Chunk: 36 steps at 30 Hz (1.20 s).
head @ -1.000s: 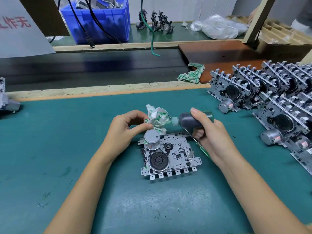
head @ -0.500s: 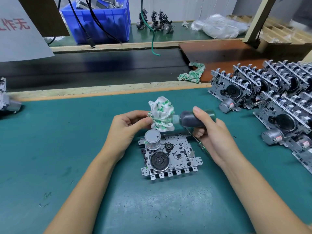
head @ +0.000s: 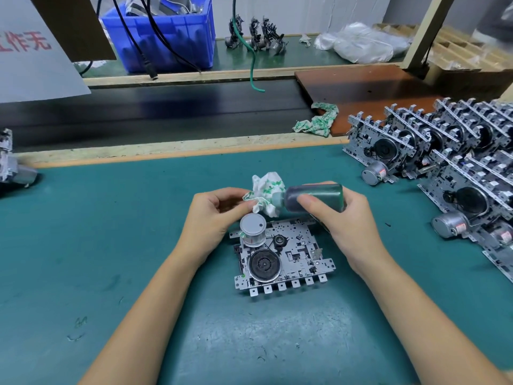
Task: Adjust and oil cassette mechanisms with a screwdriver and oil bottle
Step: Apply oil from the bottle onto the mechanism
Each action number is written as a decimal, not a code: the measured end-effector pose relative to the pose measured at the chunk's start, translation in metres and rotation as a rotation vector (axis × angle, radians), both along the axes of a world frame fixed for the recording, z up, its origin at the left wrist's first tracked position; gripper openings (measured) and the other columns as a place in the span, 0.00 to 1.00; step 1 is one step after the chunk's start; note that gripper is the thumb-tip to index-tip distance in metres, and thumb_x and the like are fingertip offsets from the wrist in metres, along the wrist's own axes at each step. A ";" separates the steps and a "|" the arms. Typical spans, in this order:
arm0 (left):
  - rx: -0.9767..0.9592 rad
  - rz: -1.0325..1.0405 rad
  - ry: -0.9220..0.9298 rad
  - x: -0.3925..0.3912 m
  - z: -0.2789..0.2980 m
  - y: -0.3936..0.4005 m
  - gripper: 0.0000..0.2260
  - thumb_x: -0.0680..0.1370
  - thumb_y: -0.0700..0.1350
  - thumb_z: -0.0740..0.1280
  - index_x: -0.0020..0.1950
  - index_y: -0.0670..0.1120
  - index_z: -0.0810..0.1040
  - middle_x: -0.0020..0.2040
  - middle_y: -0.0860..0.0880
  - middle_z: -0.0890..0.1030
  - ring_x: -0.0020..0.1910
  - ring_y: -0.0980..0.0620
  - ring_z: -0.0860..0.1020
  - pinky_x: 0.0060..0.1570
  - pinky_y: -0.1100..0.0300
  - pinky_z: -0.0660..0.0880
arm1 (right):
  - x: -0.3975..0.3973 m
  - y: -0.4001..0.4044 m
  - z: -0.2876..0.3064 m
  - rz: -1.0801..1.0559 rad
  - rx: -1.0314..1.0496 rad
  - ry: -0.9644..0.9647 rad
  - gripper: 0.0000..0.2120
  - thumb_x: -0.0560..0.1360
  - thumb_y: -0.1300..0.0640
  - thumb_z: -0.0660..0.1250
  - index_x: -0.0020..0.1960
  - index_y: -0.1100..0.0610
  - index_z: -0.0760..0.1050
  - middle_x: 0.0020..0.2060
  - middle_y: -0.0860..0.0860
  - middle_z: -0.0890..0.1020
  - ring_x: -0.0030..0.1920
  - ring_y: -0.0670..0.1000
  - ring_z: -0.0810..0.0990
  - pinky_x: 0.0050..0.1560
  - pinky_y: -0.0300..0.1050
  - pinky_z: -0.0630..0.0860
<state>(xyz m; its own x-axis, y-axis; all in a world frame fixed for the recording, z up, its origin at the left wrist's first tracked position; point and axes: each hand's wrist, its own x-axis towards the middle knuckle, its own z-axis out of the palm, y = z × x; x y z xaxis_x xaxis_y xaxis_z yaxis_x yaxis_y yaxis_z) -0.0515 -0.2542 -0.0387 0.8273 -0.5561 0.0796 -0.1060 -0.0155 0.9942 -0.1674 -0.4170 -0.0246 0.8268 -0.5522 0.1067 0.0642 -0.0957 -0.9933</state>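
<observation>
Green mat [head: 111,245], cassette mechanism [head: 280,259]; left fingers [head: 244,205] pinching cloth [head: 266,193], right fingers [head: 308,202] around oil bottle [head: 313,197].

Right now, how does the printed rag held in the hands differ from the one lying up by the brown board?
The held rag is bunched into a ball, pinched by the left hand against the oil bottle nozzle; the far rag lies loose and spread out. The held rag sits above the cassette mechanism; the far rag drapes over the brown board edge, untouched. Both are white with green print.

bright even overhead light | soft shadows | edges bowed, slightly blurred
</observation>
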 end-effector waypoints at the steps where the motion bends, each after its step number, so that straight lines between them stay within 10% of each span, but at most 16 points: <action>1: 0.029 -0.007 -0.044 0.000 0.000 0.000 0.05 0.71 0.38 0.72 0.42 0.49 0.83 0.37 0.55 0.84 0.36 0.61 0.79 0.40 0.70 0.74 | 0.000 0.000 0.000 -0.001 0.002 0.001 0.09 0.64 0.50 0.74 0.42 0.53 0.80 0.34 0.43 0.84 0.35 0.39 0.80 0.36 0.29 0.73; 15: 0.164 0.101 -0.318 -0.001 -0.004 -0.002 0.11 0.75 0.35 0.69 0.40 0.51 0.81 0.37 0.53 0.83 0.35 0.59 0.78 0.41 0.65 0.76 | 0.003 0.005 -0.003 -0.052 -0.038 0.044 0.04 0.69 0.53 0.73 0.40 0.52 0.80 0.25 0.40 0.79 0.28 0.36 0.75 0.31 0.26 0.69; 24: -0.080 0.208 -0.001 0.015 -0.002 0.008 0.10 0.76 0.34 0.67 0.44 0.48 0.82 0.36 0.55 0.84 0.36 0.57 0.80 0.43 0.66 0.77 | -0.001 -0.006 0.003 -0.091 0.271 0.010 0.24 0.56 0.39 0.73 0.43 0.56 0.82 0.36 0.54 0.76 0.29 0.43 0.69 0.39 0.39 0.67; 29: 0.453 0.340 -0.576 0.007 -0.010 0.006 0.07 0.75 0.42 0.69 0.53 0.49 0.82 0.45 0.55 0.83 0.42 0.54 0.79 0.43 0.58 0.75 | -0.004 -0.005 0.006 -0.076 0.297 -0.020 0.23 0.57 0.42 0.74 0.44 0.57 0.81 0.40 0.56 0.77 0.34 0.45 0.69 0.40 0.39 0.67; 36: 0.434 0.320 -0.779 -0.002 -0.008 0.003 0.08 0.75 0.46 0.63 0.46 0.46 0.80 0.39 0.53 0.77 0.37 0.54 0.72 0.35 0.56 0.72 | -0.020 0.021 0.035 -0.085 0.553 -0.293 0.11 0.70 0.50 0.68 0.43 0.56 0.70 0.33 0.49 0.71 0.26 0.42 0.65 0.21 0.31 0.60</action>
<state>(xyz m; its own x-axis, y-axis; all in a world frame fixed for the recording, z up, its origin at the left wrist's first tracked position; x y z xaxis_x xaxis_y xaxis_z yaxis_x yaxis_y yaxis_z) -0.0532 -0.2507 -0.0463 0.7471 -0.4229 0.5128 -0.6640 -0.5106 0.5463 -0.1873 -0.3957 0.0105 0.7573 -0.6531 0.0022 0.3558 0.4098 -0.8399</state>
